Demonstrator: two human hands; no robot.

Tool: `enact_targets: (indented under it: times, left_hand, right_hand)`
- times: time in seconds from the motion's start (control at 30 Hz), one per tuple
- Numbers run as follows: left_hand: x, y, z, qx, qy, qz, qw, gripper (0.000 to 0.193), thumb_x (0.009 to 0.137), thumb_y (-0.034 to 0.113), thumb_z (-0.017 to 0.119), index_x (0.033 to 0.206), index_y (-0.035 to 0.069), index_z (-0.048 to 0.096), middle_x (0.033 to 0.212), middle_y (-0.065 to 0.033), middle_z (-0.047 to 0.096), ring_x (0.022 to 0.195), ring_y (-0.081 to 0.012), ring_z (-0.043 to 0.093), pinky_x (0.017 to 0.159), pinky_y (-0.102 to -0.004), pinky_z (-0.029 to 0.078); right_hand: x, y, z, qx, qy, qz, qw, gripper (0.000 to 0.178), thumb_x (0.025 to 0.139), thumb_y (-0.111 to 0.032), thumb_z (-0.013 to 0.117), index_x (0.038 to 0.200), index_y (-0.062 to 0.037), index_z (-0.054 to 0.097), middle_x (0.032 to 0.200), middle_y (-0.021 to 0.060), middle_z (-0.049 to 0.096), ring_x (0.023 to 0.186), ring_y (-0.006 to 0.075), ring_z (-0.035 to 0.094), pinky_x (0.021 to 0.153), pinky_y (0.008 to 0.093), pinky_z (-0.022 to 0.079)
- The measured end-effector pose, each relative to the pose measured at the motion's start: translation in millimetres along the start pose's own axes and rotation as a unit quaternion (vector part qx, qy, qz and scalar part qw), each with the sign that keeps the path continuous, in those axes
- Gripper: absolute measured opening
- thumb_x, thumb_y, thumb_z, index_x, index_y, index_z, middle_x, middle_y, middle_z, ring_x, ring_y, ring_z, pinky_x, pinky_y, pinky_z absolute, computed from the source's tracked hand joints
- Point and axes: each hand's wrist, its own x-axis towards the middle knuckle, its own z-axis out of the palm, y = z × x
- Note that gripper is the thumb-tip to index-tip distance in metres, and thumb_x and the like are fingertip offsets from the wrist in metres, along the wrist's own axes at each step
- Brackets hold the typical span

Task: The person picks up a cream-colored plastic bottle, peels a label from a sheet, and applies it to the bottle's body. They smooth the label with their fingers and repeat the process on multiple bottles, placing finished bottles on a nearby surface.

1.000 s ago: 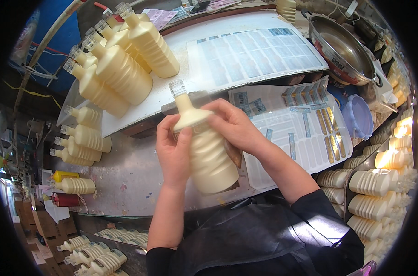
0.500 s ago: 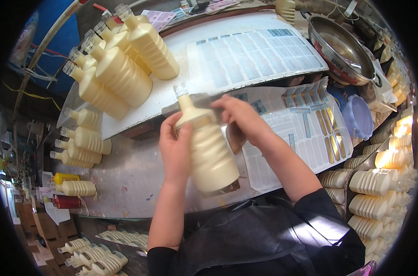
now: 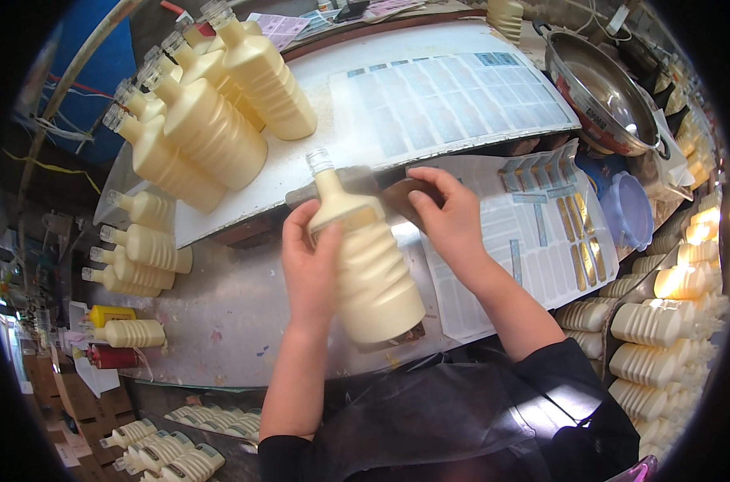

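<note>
A cream ribbed bottle (image 3: 375, 281) with a clear threaded neck lies slanted before me, its neck pointing away. A translucent golden strip (image 3: 355, 219) crosses its shoulder. My left hand (image 3: 307, 253) is closed round the bottle's left side, thumb on its front. To the right of the bottle, my right hand (image 3: 453, 218) pinches a flat brown piece with a rounded edge (image 3: 405, 199) between thumb and fingers. That piece is apart from the bottle body. Past the bottle's neck, a greyish flat block (image 3: 355, 175) sits by the raised board's edge.
Cream bottles (image 3: 212, 132) stand on the white board (image 3: 317, 173) at far left. A label sheet (image 3: 453, 100) lies there; another sheet (image 3: 469, 289) with blue and gold labels is at right. Beyond are a metal pan (image 3: 602, 88) and lilac basin (image 3: 626, 210). Stacked bottles (image 3: 646, 321) fill the right.
My right hand has drawn slightly right, and its fingers have gone from spread over the bottle's shoulder to gripping the brown piece, which has risen. The left hand still holds the bottle.
</note>
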Motion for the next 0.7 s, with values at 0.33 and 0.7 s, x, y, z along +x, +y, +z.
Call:
enact_targets:
  times: [0.33,0.7]
  left_hand:
    - [1.0,-10.1,-17.1,-0.061,-0.008,-0.047,0.997,0.047,0.113,0.036,0.033,0.139,0.001,0.051,0.128,-0.0107,0.062,0.116,-0.0186,0.062,0.102,-0.0354,0.049]
    - [8.7,-23.4,-18.8,-0.098,-0.031,-0.037,0.994,0.033,0.11,0.027,0.051,0.131,0.001,0.057,0.118,-0.0087,0.067,0.106,-0.0139,0.064,0.094,-0.031,0.054]
  right_hand:
    - [9.3,-25.0,14.9,0.09,-0.205,0.152,0.963,0.029,0.099,-0.029,0.064,0.114,-0.0032,0.067,0.095,0.0013,0.065,0.084,0.0059,0.059,0.075,0.0233,0.048]
    - [6.5,-19.2,28.6,0.071,-0.204,0.14,0.966,0.03,0.098,-0.025,0.07,0.115,-0.001,0.065,0.095,0.002,0.07,0.085,0.0054,0.062,0.077,0.023,0.05]
